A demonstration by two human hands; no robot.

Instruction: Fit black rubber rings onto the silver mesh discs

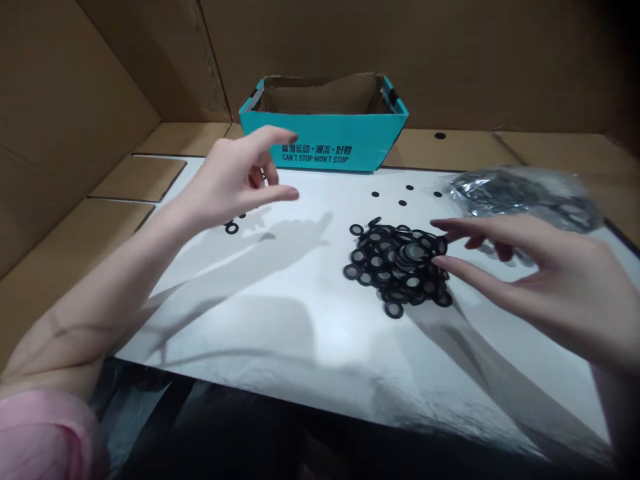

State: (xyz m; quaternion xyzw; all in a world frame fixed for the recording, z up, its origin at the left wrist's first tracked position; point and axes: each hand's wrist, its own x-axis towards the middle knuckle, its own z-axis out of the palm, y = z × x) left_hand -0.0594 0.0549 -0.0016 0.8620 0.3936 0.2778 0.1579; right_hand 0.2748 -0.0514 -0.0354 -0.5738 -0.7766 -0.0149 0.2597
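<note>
On the table (340, 327), four discs (403, 203) lie just beyond one ring pile (400, 263), two hands (227, 177) (555, 270) spread.

Brown cardboard walls (450, 67) stand behind a white tabletop (330, 333).

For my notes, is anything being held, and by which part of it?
The left hand holds nothing visible; whether the right hand, at the pile of black rings, holds one cannot be told.

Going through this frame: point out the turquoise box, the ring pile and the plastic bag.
Turquoise box (325, 132): head view, front wall.
Ring pile (395, 268): head view, its middle.
Plastic bag (520, 192): head view, middle.
</note>
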